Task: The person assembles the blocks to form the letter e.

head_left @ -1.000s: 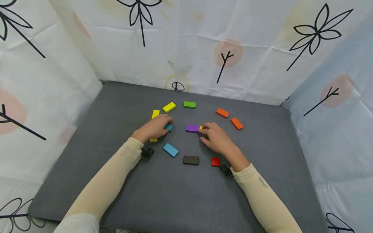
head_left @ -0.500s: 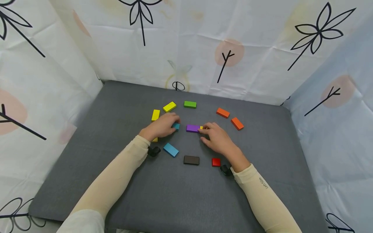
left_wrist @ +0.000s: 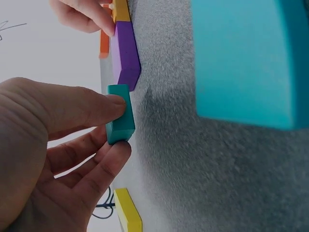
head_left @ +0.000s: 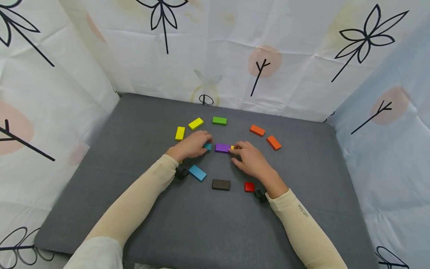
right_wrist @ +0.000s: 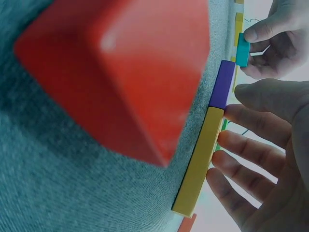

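Observation:
Between thumb and fingertips, my left hand pinches a small teal block, held just left of the purple block with a narrow gap. The purple block lies end to end with a longer deep-yellow block, which my right hand mostly covers in the head view. My right hand has its fingers extended along the far side of that yellow block, fingertips right at it and at the joint with the purple one. The right thumb stands apart from both blocks.
Around them on the grey table lie yellow blocks, a green block, orange blocks, a blue block, a dark brown block and a red block. Patterned cloth borders the table.
My left hand has moved right with the teal block, closing most of the gap to the purple block. The right hand stays in place beside the yellow and purple blocks.

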The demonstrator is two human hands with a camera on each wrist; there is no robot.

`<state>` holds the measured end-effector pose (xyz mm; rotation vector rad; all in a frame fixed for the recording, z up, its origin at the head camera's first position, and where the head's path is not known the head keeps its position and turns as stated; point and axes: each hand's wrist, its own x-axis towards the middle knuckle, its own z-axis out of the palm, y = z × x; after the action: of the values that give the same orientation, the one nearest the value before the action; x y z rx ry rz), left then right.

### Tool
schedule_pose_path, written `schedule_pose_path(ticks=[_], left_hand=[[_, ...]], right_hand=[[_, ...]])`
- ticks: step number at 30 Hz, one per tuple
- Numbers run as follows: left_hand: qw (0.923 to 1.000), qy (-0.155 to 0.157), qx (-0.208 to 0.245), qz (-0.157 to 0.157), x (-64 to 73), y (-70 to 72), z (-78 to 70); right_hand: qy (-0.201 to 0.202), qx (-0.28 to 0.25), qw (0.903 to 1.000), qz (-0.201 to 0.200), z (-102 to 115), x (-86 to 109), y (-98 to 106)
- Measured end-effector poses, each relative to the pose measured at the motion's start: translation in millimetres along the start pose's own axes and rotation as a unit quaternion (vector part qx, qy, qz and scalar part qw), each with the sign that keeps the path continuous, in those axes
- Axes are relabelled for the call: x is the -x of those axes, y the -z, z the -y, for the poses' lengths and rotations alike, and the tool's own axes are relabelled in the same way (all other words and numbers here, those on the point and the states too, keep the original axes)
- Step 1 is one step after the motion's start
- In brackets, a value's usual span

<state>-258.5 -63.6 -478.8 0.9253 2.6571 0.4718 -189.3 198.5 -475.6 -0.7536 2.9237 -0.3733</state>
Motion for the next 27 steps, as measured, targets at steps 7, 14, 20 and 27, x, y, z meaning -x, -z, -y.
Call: schedule_pose_path(ticks=[7, 14, 20, 27], left_hand=[[1.0, -0.006, -0.002, -0.002, -9.8, -2.5, -2.6], [0.9999, -0.011, 0.001, 0.001, -13.9, -2.6, -5.9], [0.9999, -0.013, -0.003, 0.001, -16.7, -2.8, -8.1], [0.9998, -0.013, -0.014, -0.001, -20.3, -6.6, -8.7]], right_hand=[[-0.003, -0.003, 1.0, -0.003, -1, 0.2, -1], [-0.005, -0.006, 1.0, 0.001, -1, 0.5, -2], [-0.003, -0.009, 0.9999, -0.004, -2, -0.3, -2], [0.001, -0.012, 0.9999, -0.006, -2, 0.3, -2]])
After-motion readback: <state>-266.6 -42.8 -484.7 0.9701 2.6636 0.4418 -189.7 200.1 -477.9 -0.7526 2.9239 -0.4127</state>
